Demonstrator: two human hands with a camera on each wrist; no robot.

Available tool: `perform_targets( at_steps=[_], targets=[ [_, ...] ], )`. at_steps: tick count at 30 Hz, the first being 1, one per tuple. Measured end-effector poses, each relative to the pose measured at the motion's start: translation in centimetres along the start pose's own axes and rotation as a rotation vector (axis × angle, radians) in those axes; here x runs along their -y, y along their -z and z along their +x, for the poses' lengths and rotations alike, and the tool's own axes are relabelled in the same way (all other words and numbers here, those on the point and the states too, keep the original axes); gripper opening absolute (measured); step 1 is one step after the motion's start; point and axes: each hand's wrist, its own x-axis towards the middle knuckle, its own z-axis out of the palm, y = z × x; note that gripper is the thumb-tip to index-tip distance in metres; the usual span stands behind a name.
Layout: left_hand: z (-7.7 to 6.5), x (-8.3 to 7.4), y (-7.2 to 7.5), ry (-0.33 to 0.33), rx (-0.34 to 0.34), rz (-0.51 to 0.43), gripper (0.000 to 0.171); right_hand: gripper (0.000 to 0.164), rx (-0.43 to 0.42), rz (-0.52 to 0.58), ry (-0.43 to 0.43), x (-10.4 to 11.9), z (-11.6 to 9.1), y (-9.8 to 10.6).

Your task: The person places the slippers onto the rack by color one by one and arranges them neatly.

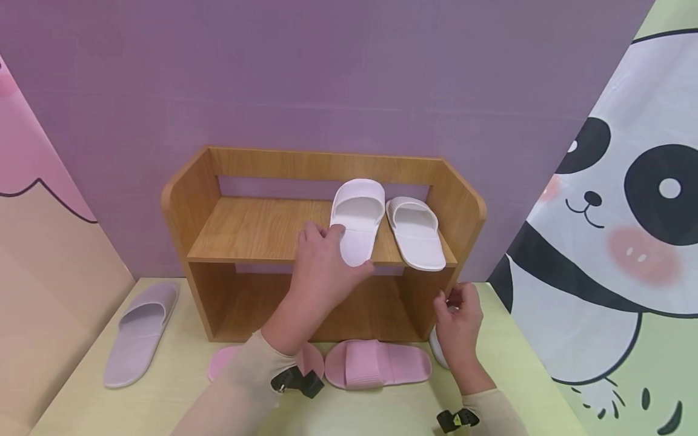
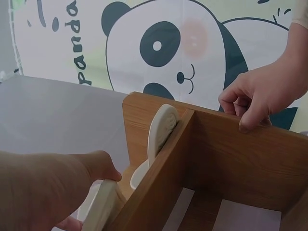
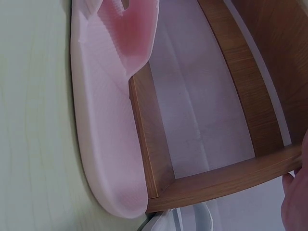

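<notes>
A white slipper [image 1: 357, 209] stands on the top board of a wooden shoe rack [image 1: 256, 233], its heel towards me. My left hand [image 1: 324, 266] holds this slipper by the heel, thumb on the right side and fingers on the left. Just right of it, a second white slipper [image 1: 417, 233] rests on the same board, its heel at the front edge. Lower down, my right hand [image 1: 460, 318] grips the front edge of the rack's right side panel. In the left wrist view, the right hand [image 2: 269, 94] has its thumb bent over that panel edge.
Two pink slippers, one partly behind my left forearm and the other pink slipper [image 1: 382, 363] in full view, lie before the rack. A lilac slipper [image 1: 142, 333] lies at the left. Another white slipper [image 1: 438, 351] is partly hidden behind my right hand. A purple wall [image 1: 327, 79] stands behind.
</notes>
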Motion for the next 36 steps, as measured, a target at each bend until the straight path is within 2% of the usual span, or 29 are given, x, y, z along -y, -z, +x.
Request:
perform_targets(
  at_steps=[6,11,22,31,36],
  targets=[
    [0.0,-0.3,-0.2,-0.024,0.010,0.051,0.074,0.011,0.005,-0.007,-0.018,-0.1,0.0,-0.1],
    [0.3,-0.3,-0.6,-0.039,-0.007,0.095,0.073,0.011,0.006,-0.009,-0.018,0.0,0.0,-0.1],
    [1.0,-0.8,-1.5,-0.025,-0.016,0.125,0.074,0.010,0.007,-0.016,-0.019,0.0,0.0,-0.1],
    [0.9,-2.0,-1.9,-0.003,0.000,0.160,0.077,0.012,0.005,-0.012,-0.025,0.1,0.0,-0.1],
    [0.9,-2.1,-2.1,-0.003,0.007,0.193,0.079,0.011,0.000,0.001,-0.013,0.1,0.0,-0.3]
  ],
)
